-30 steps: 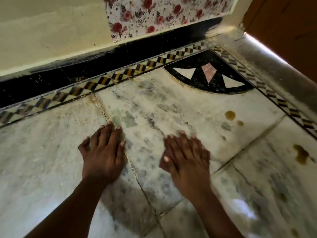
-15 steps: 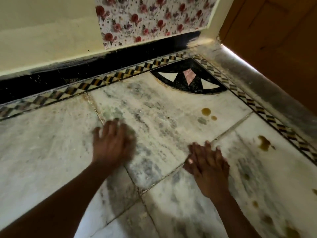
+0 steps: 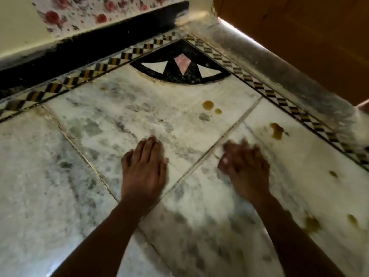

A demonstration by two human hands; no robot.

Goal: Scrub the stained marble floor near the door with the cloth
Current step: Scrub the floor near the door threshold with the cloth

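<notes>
The white marble floor [image 3: 123,116] is veined grey and carries brown stains: a round pair [image 3: 208,105] ahead, a larger blotch [image 3: 276,129] to the right, more [image 3: 311,222] near my right forearm. My left hand [image 3: 144,168] lies flat on the marble, fingers straight and together. My right hand [image 3: 244,166] is blurred, palm down on the adjoining slab with fingers spread. No cloth shows in either hand or anywhere on the floor.
A black corner inlay [image 3: 179,68] with white and pink pieces sits ahead. A checkered border strip [image 3: 265,90] runs along the grey stone threshold [image 3: 289,76] of the wooden door [image 3: 309,33]. A black skirting [image 3: 79,47] lines the cream wall.
Both hands have shifted rightward across the slabs toward the door side. The right hand has crossed the tile joint and is blurred with motion. The view has swung closer to the stains.
</notes>
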